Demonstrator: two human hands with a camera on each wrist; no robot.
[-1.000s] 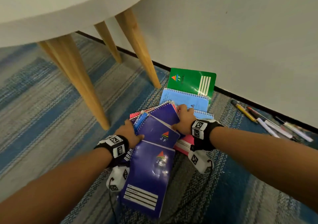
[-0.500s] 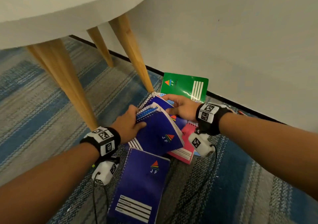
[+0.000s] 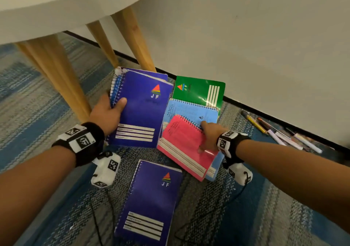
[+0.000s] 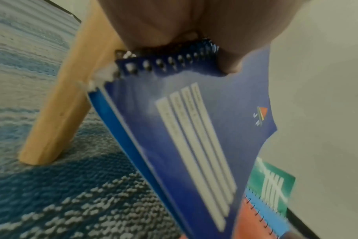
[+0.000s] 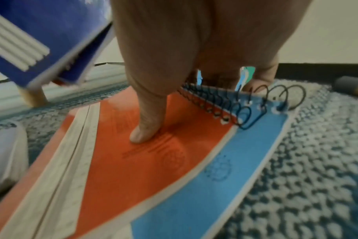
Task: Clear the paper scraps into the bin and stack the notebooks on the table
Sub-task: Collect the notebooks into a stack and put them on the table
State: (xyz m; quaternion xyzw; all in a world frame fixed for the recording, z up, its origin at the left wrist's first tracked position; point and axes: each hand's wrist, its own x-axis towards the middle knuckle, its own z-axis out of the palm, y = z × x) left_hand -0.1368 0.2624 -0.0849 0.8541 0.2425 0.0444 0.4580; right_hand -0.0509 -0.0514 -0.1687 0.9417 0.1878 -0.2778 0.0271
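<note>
The head view looks steeply down from above both forearms at the carpet. Each of the 2 wrist views sits close behind its own fingers, near the floor; both share the pink spiral-bound notebook (image 3: pixel 186 141) (image 4: pixel 253 226) (image 5: pixel 145 161).

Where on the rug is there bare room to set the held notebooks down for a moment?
Bare rug lies right of the lone purple notebook, below the right hand. More lies left of the table legs. Crowded: the pink, blue and green notebooks by the wall, and the pens beside them.

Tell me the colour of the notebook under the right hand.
Pink notebook, clearest in the head view.
</note>
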